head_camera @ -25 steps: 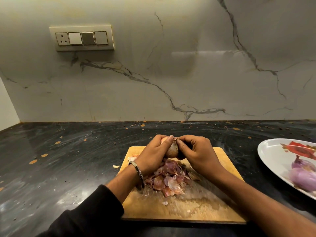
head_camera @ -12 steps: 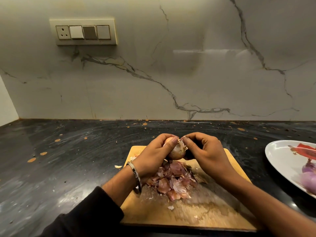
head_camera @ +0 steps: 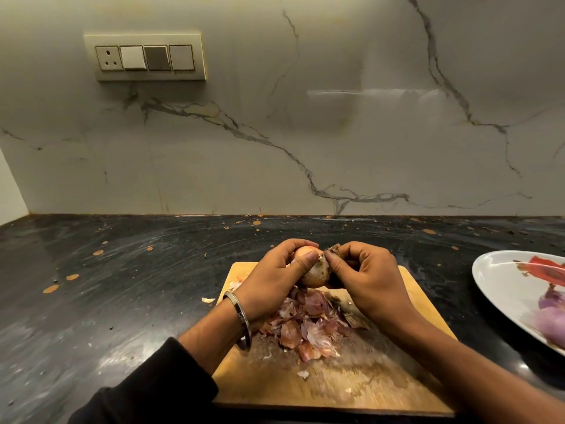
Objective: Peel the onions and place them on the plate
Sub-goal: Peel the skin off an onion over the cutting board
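Note:
I hold a brown-skinned onion [head_camera: 315,272] above the far end of a wooden cutting board [head_camera: 360,390]. My left hand [head_camera: 275,280] grips the onion from the left, thumb across its top. My right hand [head_camera: 363,276] pinches a flap of dry skin at the onion's upper right. A heap of pink and brown peels [head_camera: 308,325] lies on the board under my hands. At the right edge, a white plate [head_camera: 495,280] with a red pattern carries peeled purple onions [head_camera: 550,319], partly cut off by the frame.
The board sits on a dark speckled counter [head_camera: 122,286] against a marbled wall. A switch panel [head_camera: 143,58] is mounted on the wall, upper left. A stray peel scrap [head_camera: 208,299] lies on the counter left of the board.
My right hand's fingers have shifted to the onion's top and lifted a flap of skin away from it. The onion stays in my left hand; the view has drifted slightly left.

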A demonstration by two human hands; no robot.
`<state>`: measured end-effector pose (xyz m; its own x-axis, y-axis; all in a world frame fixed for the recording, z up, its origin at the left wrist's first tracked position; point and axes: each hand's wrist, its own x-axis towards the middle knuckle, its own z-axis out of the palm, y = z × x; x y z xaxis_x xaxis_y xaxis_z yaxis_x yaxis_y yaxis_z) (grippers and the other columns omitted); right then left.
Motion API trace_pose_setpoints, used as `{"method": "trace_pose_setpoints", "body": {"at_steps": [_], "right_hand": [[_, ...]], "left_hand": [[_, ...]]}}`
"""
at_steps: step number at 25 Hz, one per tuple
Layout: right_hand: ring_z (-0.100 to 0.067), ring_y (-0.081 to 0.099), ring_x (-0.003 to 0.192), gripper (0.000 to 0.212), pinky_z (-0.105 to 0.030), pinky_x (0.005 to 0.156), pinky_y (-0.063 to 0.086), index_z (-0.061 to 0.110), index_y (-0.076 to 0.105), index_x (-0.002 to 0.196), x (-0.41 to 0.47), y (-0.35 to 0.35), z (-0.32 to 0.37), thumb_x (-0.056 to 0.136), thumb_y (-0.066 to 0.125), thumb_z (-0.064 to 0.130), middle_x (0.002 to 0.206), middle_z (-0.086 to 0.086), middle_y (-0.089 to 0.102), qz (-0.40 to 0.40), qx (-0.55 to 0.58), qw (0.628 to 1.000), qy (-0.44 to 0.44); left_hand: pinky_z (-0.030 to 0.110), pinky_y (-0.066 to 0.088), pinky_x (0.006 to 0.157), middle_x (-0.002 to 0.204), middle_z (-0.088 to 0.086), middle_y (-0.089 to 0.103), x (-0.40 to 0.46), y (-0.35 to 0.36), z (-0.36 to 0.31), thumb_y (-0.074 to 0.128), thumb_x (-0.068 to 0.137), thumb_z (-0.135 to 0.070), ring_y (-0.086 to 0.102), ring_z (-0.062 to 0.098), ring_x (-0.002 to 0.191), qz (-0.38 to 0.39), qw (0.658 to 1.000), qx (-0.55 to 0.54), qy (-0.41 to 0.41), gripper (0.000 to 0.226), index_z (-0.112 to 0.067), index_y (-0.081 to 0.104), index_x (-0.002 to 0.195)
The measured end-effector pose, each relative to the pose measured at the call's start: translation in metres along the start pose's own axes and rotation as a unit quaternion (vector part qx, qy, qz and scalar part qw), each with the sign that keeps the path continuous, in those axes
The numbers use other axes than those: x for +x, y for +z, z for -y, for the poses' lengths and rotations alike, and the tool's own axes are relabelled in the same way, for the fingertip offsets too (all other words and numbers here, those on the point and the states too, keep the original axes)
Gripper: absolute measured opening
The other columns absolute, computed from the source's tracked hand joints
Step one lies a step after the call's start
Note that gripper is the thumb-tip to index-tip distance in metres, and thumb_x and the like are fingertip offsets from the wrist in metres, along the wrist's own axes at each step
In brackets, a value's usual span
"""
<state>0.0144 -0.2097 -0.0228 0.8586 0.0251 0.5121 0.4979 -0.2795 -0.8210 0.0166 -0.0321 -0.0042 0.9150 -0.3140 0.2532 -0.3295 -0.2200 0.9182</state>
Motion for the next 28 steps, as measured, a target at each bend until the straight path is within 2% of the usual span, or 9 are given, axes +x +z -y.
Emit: {"method": "trace_pose_setpoints", "body": {"at_steps": [3,7,12,15,17,20,23,25,28], "right_hand": [[-0.015,0.074,0.068,0.011,-0.027,0.060,0.061,0.011,0.074,0.086,-0.002,0.001,0.001,0.094,0.067,0.016,0.074,-0.003,0.074,-0.014,-0.012,1.000,-0.003],[-0.019,0.074,0.070,0.009,-0.031,0.063,0.061,0.011,0.074,0.090,0.000,-0.002,0.003,0.094,0.066,0.013,0.078,-0.006,0.075,-0.011,0.048,0.998,0.035],[-0.013,0.073,0.068,0.005,-0.022,0.057,0.059,0.011,0.074,0.087,-0.001,-0.002,0.005,0.091,0.070,0.011,0.073,-0.002,0.073,-0.048,0.000,0.999,-0.004],[-0.016,0.073,0.065,0.007,-0.025,0.057,0.059,0.008,0.072,0.084,0.003,-0.004,0.003,0.091,0.070,0.008,0.071,-0.006,0.072,-0.066,0.020,0.997,0.032],[-0.017,0.072,0.061,0.010,-0.026,0.055,0.058,0.011,0.071,0.083,0.002,-0.005,0.003,0.092,0.068,0.008,0.067,-0.006,0.071,-0.048,0.005,0.997,0.052],[-0.010,0.067,0.056,0.016,-0.024,0.054,0.056,0.018,0.074,0.091,0.002,-0.008,0.001,0.095,0.063,0.008,0.064,0.004,0.069,0.000,-0.134,0.991,0.025],[-0.001,0.064,0.072,0.023,-0.017,0.066,0.052,0.021,0.076,0.106,0.003,-0.009,0.007,0.093,0.061,0.009,0.082,0.015,0.067,0.069,-0.247,0.967,0.005],[0.001,0.062,0.084,0.022,-0.011,0.070,0.047,0.023,0.078,0.101,0.002,-0.009,0.012,0.088,0.064,0.013,0.091,0.013,0.069,0.101,-0.245,0.964,-0.011],[0.001,0.064,0.080,0.012,-0.015,0.067,0.048,0.025,0.079,0.091,0.000,-0.010,0.015,0.087,0.069,0.020,0.083,0.013,0.072,0.096,-0.208,0.973,-0.025]], "left_hand": [[0.041,0.059,0.085,0.119,0.008,0.062,0.001,-0.001,0.001,0.051,0.098,-0.028,0.064,0.022,0.108,0.002,1.000,-0.011,-0.006,0.032,-0.016,0.058,0.127],[0.032,0.061,0.062,0.118,0.015,0.061,-0.001,-0.007,-0.004,0.055,0.092,-0.031,0.065,0.026,0.090,0.035,0.995,-0.090,-0.036,0.034,-0.021,0.058,0.125],[0.031,0.061,0.061,0.115,0.010,0.063,-0.001,-0.005,-0.005,0.056,0.092,-0.026,0.067,0.025,0.088,0.047,0.992,-0.111,-0.041,0.033,-0.021,0.059,0.124],[0.032,0.060,0.062,0.117,0.008,0.066,-0.001,-0.005,-0.004,0.053,0.096,-0.016,0.069,0.026,0.090,0.053,0.980,-0.183,-0.050,0.031,-0.018,0.059,0.126],[0.030,0.060,0.061,0.118,0.008,0.068,-0.002,-0.006,-0.005,0.053,0.094,-0.014,0.070,0.026,0.089,0.060,0.967,-0.240,-0.056,0.034,-0.016,0.058,0.128],[0.030,0.059,0.062,0.116,0.007,0.070,-0.004,-0.008,-0.009,0.056,0.087,-0.022,0.069,0.026,0.091,0.057,0.957,-0.279,-0.057,0.040,-0.019,0.060,0.127],[0.028,0.058,0.059,0.115,0.012,0.067,-0.004,-0.010,-0.011,0.054,0.089,-0.027,0.068,0.024,0.086,0.033,0.955,-0.285,-0.070,0.039,-0.020,0.060,0.127],[0.028,0.058,0.058,0.114,0.012,0.066,-0.003,-0.010,-0.010,0.052,0.093,-0.028,0.069,0.022,0.084,0.019,0.958,-0.276,-0.082,0.036,-0.022,0.060,0.127],[0.028,0.059,0.058,0.112,0.011,0.067,-0.002,-0.010,-0.007,0.051,0.098,-0.027,0.070,0.023,0.083,0.006,0.962,-0.259,-0.091,0.028,-0.024,0.062,0.123]]}}
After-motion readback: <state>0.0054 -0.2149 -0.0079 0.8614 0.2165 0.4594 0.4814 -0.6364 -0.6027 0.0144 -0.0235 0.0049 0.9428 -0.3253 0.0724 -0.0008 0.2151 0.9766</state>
